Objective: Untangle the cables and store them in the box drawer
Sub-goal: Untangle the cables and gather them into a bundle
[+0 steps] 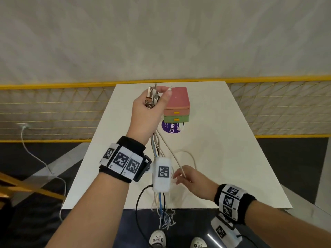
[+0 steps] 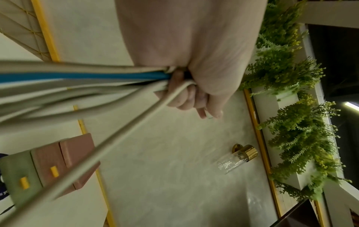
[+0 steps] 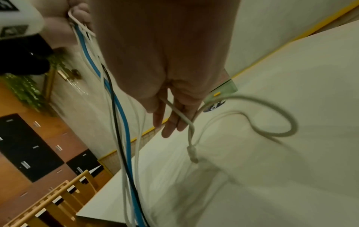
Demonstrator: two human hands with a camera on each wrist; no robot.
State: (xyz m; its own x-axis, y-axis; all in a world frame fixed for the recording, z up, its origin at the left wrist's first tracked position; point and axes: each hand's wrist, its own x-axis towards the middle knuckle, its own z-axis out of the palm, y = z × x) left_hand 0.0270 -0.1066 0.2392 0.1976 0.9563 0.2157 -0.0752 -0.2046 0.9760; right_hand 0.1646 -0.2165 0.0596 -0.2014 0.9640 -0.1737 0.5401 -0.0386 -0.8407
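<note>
Shoes (image 1: 157,238) and the dangling cable ends sat closest, bottom centre of the head view, just past the near edge of the white table (image 1: 223,158). Over on the left, the left hand (image 1: 149,111) was raised above the tabletop, fingers curled tight round the bundle of cables (image 2: 81,76), plugs sticking out the top of the fist. From there the bundle, blue cable (image 3: 124,122) included, hung down over the near edge. One pale cable (image 1: 172,154) ran out diagonally to the right hand (image 1: 191,178), lower right of centre, which pinched it between loosely bent fingers; its free end looped on the tabletop. Box drawer (image 1: 176,106), pink tier on green, stood near the far edge, both drawers closed, beside a purple sticker (image 1: 170,128). Right half of the table had lots of bare surface out to its edge.
</note>
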